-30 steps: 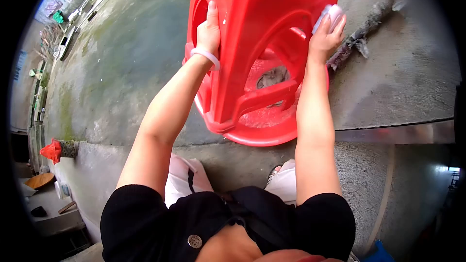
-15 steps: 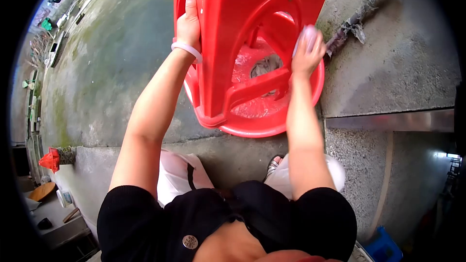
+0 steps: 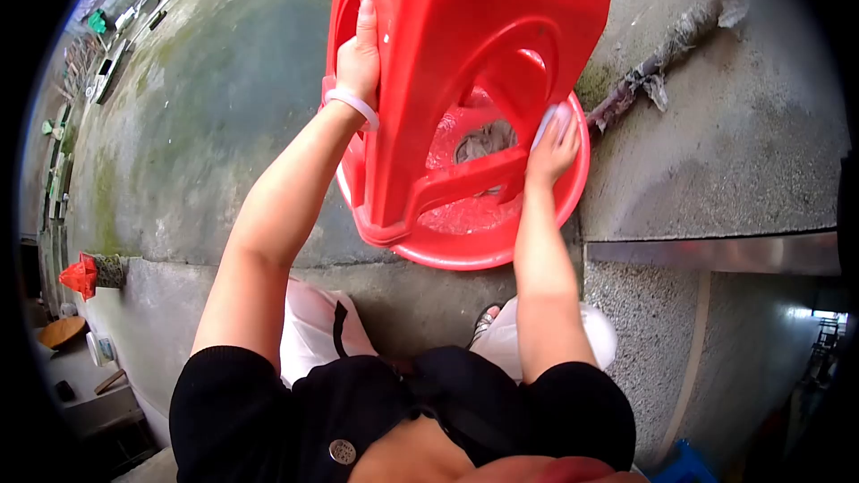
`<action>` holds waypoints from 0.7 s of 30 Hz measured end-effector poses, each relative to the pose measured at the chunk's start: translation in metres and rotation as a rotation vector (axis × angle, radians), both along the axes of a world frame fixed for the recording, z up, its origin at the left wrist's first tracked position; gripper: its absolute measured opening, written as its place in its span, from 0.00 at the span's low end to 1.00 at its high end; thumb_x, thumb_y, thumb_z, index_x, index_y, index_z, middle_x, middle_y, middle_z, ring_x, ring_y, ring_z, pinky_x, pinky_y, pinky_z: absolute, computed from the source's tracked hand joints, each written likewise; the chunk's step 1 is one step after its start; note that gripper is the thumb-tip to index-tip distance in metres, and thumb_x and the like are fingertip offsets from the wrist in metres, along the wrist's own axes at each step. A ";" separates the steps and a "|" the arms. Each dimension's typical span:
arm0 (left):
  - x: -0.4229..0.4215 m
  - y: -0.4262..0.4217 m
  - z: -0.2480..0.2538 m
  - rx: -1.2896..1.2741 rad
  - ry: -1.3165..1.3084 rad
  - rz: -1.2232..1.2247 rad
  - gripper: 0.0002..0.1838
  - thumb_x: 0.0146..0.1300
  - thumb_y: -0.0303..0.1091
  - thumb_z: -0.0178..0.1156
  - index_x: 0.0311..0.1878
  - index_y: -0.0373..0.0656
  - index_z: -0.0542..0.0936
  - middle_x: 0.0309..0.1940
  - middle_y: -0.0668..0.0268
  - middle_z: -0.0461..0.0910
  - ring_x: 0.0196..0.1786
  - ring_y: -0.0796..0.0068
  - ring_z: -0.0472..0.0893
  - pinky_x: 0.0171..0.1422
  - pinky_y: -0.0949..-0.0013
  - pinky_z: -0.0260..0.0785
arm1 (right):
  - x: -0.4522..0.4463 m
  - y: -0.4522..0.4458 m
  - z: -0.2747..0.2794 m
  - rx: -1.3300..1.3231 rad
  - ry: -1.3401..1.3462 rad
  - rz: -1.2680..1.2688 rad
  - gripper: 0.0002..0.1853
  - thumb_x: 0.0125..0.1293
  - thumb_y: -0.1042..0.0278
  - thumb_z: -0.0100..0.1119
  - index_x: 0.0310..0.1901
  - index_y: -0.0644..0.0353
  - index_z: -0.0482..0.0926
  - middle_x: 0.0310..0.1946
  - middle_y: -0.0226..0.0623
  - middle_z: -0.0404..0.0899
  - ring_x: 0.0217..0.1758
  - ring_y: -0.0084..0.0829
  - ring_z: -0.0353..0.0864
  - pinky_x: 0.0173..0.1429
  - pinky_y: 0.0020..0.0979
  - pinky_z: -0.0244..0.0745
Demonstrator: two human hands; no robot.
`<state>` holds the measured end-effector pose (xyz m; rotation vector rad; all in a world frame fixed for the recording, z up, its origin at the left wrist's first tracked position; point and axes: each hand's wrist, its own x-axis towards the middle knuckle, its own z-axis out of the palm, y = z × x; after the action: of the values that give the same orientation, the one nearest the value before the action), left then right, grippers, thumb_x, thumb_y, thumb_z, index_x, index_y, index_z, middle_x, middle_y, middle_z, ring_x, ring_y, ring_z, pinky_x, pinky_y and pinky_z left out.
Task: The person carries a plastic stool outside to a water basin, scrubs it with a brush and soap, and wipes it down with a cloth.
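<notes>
A red plastic stool (image 3: 403,80) is tilted over a red basin (image 3: 465,261). My left hand (image 3: 358,63) grips the stool at its side opening, with the thumb lying along the outside. A pale lilac-white pad-like thing (image 3: 548,125) is under my right hand (image 3: 553,150), pressed to the stool's right leg; its exact kind I cannot make out. Water and a crumpled grey cloth (image 3: 488,140) lie in the basin, seen through the stool's arched opening. Part of the basin is hidden behind the stool.
Wet concrete floor (image 3: 224,116) surrounds the basin. To the right lies a pole wrapped in ragged material (image 3: 658,63), near a metal-edged step (image 3: 716,250). A red bag (image 3: 80,275) is at the far left, and a blue plastic thing (image 3: 682,463) at the lower right.
My right hand has slid down the stool's right leg with the pale thing, toward me. My left hand keeps its hold, and the stool has shifted slightly in view.
</notes>
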<state>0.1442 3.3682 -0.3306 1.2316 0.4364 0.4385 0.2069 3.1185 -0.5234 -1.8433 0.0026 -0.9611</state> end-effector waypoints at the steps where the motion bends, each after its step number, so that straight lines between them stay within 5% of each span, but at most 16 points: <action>1: -0.001 -0.001 -0.002 0.006 0.007 -0.010 0.37 0.61 0.65 0.52 0.42 0.32 0.81 0.36 0.62 0.82 0.36 0.74 0.80 0.43 0.70 0.74 | -0.013 0.003 -0.007 0.012 0.075 -0.082 0.22 0.62 0.62 0.59 0.56 0.65 0.75 0.45 0.56 0.76 0.49 0.51 0.76 0.55 0.44 0.72; 4: 0.010 0.005 -0.015 0.059 0.029 0.031 0.38 0.61 0.66 0.52 0.39 0.31 0.81 0.33 0.64 0.81 0.35 0.75 0.76 0.44 0.70 0.70 | 0.016 0.001 0.013 0.002 -0.143 -0.049 0.21 0.63 0.61 0.59 0.55 0.65 0.76 0.41 0.57 0.77 0.46 0.51 0.77 0.52 0.43 0.73; 9: 0.011 0.007 -0.020 0.149 0.044 0.025 0.40 0.62 0.68 0.48 0.38 0.29 0.81 0.32 0.62 0.81 0.37 0.75 0.75 0.45 0.69 0.69 | 0.013 0.040 0.182 -0.108 -0.332 0.133 0.25 0.61 0.52 0.63 0.53 0.63 0.78 0.42 0.48 0.76 0.45 0.44 0.76 0.51 0.41 0.73; 11: 0.006 -0.002 -0.010 0.079 -0.026 0.031 0.40 0.62 0.68 0.47 0.37 0.30 0.81 0.31 0.61 0.81 0.37 0.75 0.75 0.45 0.68 0.69 | -0.027 0.069 0.189 -0.127 -0.329 0.280 0.25 0.60 0.52 0.64 0.53 0.62 0.78 0.42 0.45 0.74 0.45 0.43 0.75 0.46 0.39 0.73; 13: 0.011 0.010 -0.019 0.293 0.059 0.055 0.39 0.62 0.67 0.48 0.36 0.30 0.82 0.32 0.58 0.82 0.36 0.73 0.75 0.47 0.68 0.68 | -0.084 0.087 0.158 -0.314 -0.377 0.426 0.26 0.55 0.58 0.68 0.51 0.65 0.77 0.45 0.47 0.74 0.47 0.44 0.74 0.50 0.42 0.71; 15: -0.005 0.000 0.002 0.231 0.103 0.048 0.38 0.64 0.66 0.47 0.36 0.30 0.81 0.32 0.57 0.83 0.37 0.67 0.78 0.47 0.66 0.68 | -0.127 0.097 0.119 -0.372 -0.363 0.527 0.27 0.51 0.60 0.70 0.52 0.65 0.77 0.47 0.50 0.74 0.48 0.47 0.72 0.54 0.45 0.66; 17: 0.014 0.016 -0.026 0.451 0.042 0.058 0.35 0.66 0.62 0.46 0.44 0.32 0.79 0.41 0.57 0.82 0.44 0.62 0.79 0.53 0.64 0.69 | -0.113 0.097 0.101 -0.348 -0.367 0.386 0.26 0.55 0.57 0.66 0.53 0.63 0.77 0.48 0.48 0.73 0.49 0.45 0.72 0.55 0.41 0.67; 18: 0.019 0.001 -0.018 0.211 -0.200 0.138 0.33 0.67 0.58 0.49 0.47 0.30 0.80 0.46 0.56 0.81 0.45 0.70 0.77 0.56 0.68 0.67 | -0.092 0.102 0.112 -0.243 -0.447 0.334 0.26 0.57 0.58 0.65 0.55 0.64 0.76 0.48 0.49 0.72 0.49 0.46 0.71 0.55 0.42 0.67; 19: 0.009 0.001 -0.008 0.151 -0.066 0.000 0.36 0.66 0.60 0.50 0.54 0.30 0.77 0.49 0.57 0.80 0.51 0.71 0.75 0.60 0.69 0.63 | -0.063 0.104 0.134 -0.143 -0.517 0.273 0.26 0.59 0.59 0.63 0.56 0.66 0.74 0.48 0.51 0.71 0.49 0.48 0.71 0.55 0.42 0.67; 21: 0.001 -0.008 -0.003 0.223 -0.181 0.045 0.35 0.66 0.61 0.50 0.52 0.31 0.78 0.47 0.57 0.81 0.49 0.71 0.76 0.58 0.69 0.65 | -0.023 0.091 0.172 -0.075 -0.406 0.158 0.28 0.63 0.59 0.61 0.59 0.70 0.70 0.50 0.54 0.69 0.51 0.49 0.70 0.55 0.43 0.68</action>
<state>0.1449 3.3601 -0.3335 1.3846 0.2653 0.6450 0.1843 3.2094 -0.3518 -1.6576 -0.4252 -1.2176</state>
